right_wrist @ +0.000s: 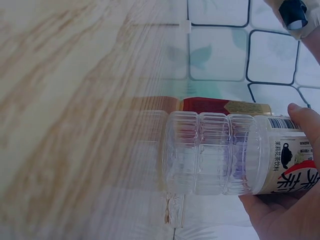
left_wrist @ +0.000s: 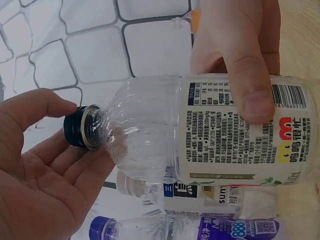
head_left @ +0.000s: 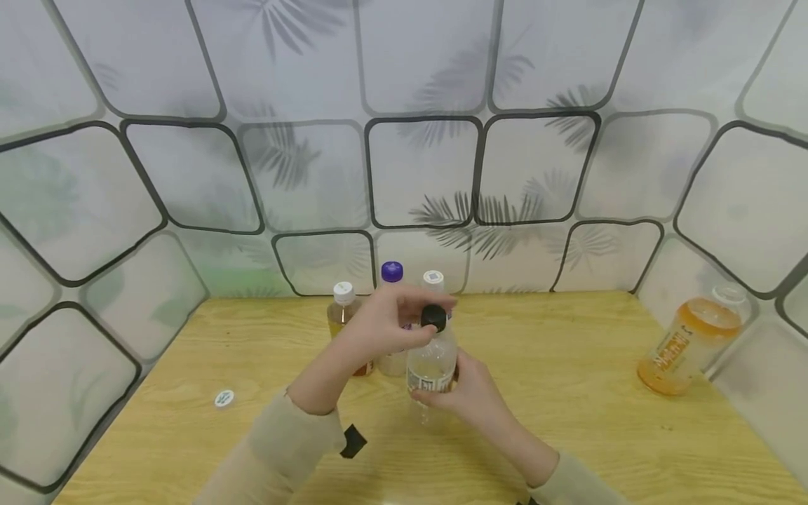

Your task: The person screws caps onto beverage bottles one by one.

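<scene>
A clear, empty-looking plastic bottle (head_left: pixel 431 361) with a white printed label is held just above the wooden table (head_left: pixel 568 393). My right hand (head_left: pixel 463 389) grips its lower body from the right, thumb across the label (left_wrist: pixel 245 65). My left hand (head_left: pixel 416 319) comes in from the left, and its thumb and fingers close round the black cap (head_left: pixel 433 317) on the neck. In the left wrist view the cap (left_wrist: pixel 75 132) lies between thumb and palm. The right wrist view has the ribbed bottle base (right_wrist: pixel 215 152) over the table.
Three bottles stand behind the held one: amber with a white cap (head_left: pixel 344 308), one with a purple cap (head_left: pixel 392 272), one with a white cap (head_left: pixel 433 279). An orange drink bottle (head_left: pixel 691 344) leans at the right wall. A loose white cap (head_left: pixel 224 398) lies at the left.
</scene>
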The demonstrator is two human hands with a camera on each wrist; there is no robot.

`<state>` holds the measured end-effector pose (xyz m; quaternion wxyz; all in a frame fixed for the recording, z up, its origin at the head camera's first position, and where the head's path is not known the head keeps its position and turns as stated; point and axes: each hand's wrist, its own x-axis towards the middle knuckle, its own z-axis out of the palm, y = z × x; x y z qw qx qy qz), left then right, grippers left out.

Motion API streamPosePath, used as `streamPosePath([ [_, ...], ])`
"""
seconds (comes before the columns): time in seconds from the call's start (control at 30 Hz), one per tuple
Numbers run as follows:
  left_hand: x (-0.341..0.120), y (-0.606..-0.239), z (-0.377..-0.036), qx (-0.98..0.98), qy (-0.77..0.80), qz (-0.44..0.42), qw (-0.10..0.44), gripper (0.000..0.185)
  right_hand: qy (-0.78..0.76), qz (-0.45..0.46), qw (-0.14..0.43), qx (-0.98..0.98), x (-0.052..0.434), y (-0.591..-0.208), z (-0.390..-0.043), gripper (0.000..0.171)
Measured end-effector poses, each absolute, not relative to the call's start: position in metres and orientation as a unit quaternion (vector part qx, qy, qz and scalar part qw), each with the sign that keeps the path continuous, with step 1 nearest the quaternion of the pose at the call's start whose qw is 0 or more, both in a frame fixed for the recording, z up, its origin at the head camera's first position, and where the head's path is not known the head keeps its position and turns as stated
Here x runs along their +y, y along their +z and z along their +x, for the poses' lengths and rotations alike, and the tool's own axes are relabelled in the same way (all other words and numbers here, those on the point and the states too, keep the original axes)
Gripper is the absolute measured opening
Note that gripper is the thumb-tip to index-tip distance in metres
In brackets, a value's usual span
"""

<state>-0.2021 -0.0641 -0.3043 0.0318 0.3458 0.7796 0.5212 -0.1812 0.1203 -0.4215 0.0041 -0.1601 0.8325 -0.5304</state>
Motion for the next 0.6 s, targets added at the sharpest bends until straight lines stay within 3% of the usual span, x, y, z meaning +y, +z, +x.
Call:
streamPosePath([
  [0.1, -0.059, -0.304, -0.194, 0.825, 0.470, 0.312, -0.042, 0.052, -0.525, -0.162, 0.000, 0.836, 0.120, -0.422, -0.181, 0.066],
  [0.27, -0.043, -0.302, -0.177, 0.901, 0.210, 0.239, -0.296, 0.054, -0.522, -0.161, -0.005, 0.837, 0.121, -0.421, -0.181, 0.064],
  [0.33, -0.038, -0.303, -0.175, 0.896, 0.115, 0.219, -0.369, 0.056, -0.526, -0.161, -0.003, 0.835, 0.121, -0.420, -0.180, 0.064],
  [0.4, -0.034, -0.305, -0.174, 0.892, 0.061, 0.202, -0.399, 0.063, -0.534, -0.159, 0.001, 0.830, 0.122, -0.421, -0.180, 0.064],
  [0.47, -0.033, -0.305, -0.173, 0.896, 0.045, 0.196, -0.395, 0.066, -0.538, -0.159, 0.005, 0.828, 0.122, -0.422, -0.180, 0.064],
  [0.6, -0.038, -0.301, -0.175, 0.911, 0.120, 0.225, -0.324, 0.045, -0.541, -0.157, 0.003, 0.827, 0.121, -0.423, -0.181, 0.064],
])
